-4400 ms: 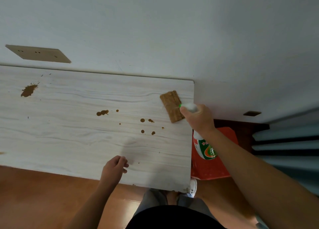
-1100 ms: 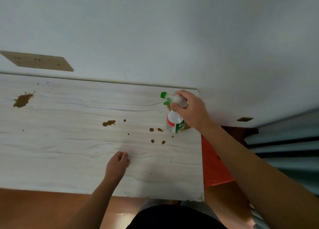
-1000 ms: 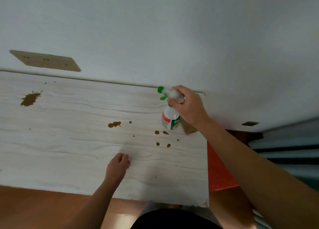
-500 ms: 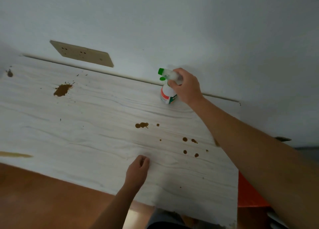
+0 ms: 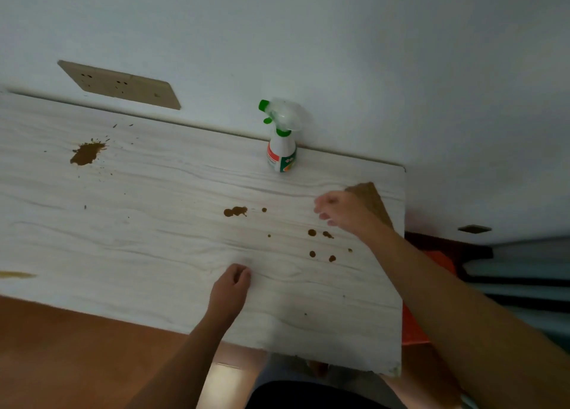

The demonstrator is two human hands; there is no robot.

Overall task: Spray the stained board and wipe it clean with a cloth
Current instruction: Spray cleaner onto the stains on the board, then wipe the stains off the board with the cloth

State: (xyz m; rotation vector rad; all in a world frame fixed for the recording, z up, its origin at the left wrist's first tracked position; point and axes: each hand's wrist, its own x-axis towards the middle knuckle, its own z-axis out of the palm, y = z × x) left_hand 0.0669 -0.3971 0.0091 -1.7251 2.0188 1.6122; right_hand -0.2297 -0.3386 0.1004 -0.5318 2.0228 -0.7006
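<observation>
The white wood-grain board (image 5: 154,239) carries brown stains: a big splat (image 5: 86,153) at the far left, a blot (image 5: 235,211) in the middle and several small dots (image 5: 320,245) to its right. A spray bottle (image 5: 281,137) with a green nozzle stands upright at the board's far edge, against the wall. The brown cloth (image 5: 371,200) lies near the far right corner, partly hidden by my right hand (image 5: 344,212), which hovers over it, blurred, fingers loosely apart and empty. My left hand (image 5: 229,291) rests on the board near the front edge, fingers curled.
A beige socket plate (image 5: 120,84) sits on the white wall behind the board. An orange object (image 5: 431,269) lies below the board's right edge, beside grey slats (image 5: 524,273). Brown floor (image 5: 61,347) shows in front.
My right hand has let go of the spray bottle, which now stands by the wall, and has drawn back right toward the cloth. The left hand has stayed in place.
</observation>
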